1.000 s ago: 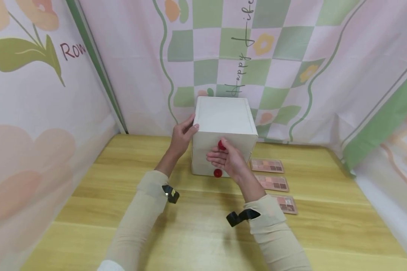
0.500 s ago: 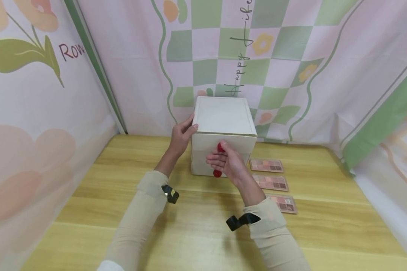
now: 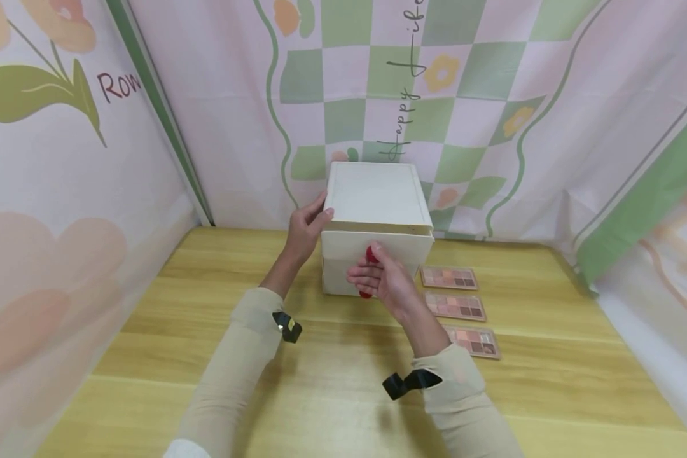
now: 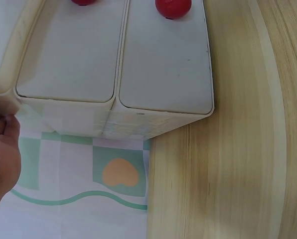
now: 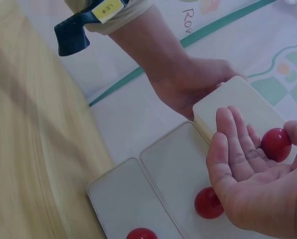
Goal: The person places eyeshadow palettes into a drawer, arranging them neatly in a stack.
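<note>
A small white drawer cabinet (image 3: 378, 191) stands at the back of the table. My left hand (image 3: 305, 234) holds its upper left edge, thumb over the top corner and fingers along the side. The right hand (image 3: 397, 284) pinches the red round knob (image 5: 276, 144) of the top drawer (image 3: 340, 245) with the thumb, palm turned to the left. That drawer sticks out a little, with a narrow gap below the cabinet top. Two lower drawers, each with a red knob (image 5: 209, 202), sit flush in the right wrist view. The drawer's inside is hidden.
Three pink makeup palettes, a back one (image 3: 449, 278), a middle one (image 3: 455, 306) and a front one (image 3: 475, 343), lie in a column right of the cabinet. The right forearm partly covers the front one. A patterned curtain (image 3: 229, 127) hangs close behind the wooden table (image 3: 166, 343).
The right hand has drawn the top drawer slightly toward me, and a gap has opened under the cabinet's top. My left hand keeps its place on the cabinet.
</note>
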A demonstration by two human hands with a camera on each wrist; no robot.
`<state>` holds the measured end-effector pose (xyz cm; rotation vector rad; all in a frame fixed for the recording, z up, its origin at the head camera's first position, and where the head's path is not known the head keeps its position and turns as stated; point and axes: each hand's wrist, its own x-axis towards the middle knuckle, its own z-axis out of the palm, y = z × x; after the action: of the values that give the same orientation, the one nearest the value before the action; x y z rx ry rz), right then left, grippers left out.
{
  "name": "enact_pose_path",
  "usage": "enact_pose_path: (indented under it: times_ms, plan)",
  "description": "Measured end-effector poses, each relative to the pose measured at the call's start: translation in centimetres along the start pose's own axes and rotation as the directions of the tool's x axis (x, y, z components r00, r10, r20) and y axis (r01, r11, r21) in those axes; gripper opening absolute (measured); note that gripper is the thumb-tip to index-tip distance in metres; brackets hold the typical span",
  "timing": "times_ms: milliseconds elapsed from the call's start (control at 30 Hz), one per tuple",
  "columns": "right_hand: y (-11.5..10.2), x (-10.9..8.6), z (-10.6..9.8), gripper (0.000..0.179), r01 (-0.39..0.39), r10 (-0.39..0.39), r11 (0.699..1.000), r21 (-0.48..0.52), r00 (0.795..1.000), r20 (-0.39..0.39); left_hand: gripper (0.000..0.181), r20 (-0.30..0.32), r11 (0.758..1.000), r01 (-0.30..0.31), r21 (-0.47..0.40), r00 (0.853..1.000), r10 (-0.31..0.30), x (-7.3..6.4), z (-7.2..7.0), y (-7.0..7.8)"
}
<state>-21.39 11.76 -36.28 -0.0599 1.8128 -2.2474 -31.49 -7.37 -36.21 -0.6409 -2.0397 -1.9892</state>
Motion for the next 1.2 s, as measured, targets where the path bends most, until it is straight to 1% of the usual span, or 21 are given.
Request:
enact_pose_path:
  times_ms: [133, 367, 533, 733, 1033, 1200]
  plan:
    - [0.3, -0.4, 0.1, 0.047, 0.015, -0.015, 1.000, -0.021, 1.000, -0.004, 0.055, -0.006, 1.000, 0.004, -0.005, 1.000, -0.004, 0.0, 0.0, 0.0]
    - [0.8, -1.0, 0.4, 0.044, 0.033, -0.033, 0.999, -0.002, 0.999, -0.022, 0.054, -0.004, 1.000, 0.000, -0.016, 1.000, 0.000, 0.1, -0.1, 0.0]
    - [1.0, -1.5, 0.5, 0.044, 0.039, -0.039, 0.999, -0.011, 0.999, -0.035, 0.056, -0.007, 1.000, 0.001, 0.012, 1.000, -0.001, 0.0, 0.0, -0.1]
    - [1.2, -2.0, 0.7, 0.049, 0.032, -0.033, 0.999, -0.030, 0.999, -0.043, 0.060, -0.010, 1.000, -0.011, 0.011, 1.000, 0.011, 0.1, 0.0, -0.4]
    - [1.5, -2.8, 0.8, 0.045, 0.037, -0.038, 0.999, -0.021, 0.999, -0.024, 0.057, -0.011, 1.000, 0.020, 0.014, 1.000, -0.020, 0.0, 0.0, -0.2]
    - [1.6, -3.2, 0.8, 0.044, 0.042, -0.042, 0.999, -0.020, 0.999, -0.010, 0.059, -0.009, 1.000, 0.018, 0.012, 1.000, -0.017, 0.0, 0.0, -0.2]
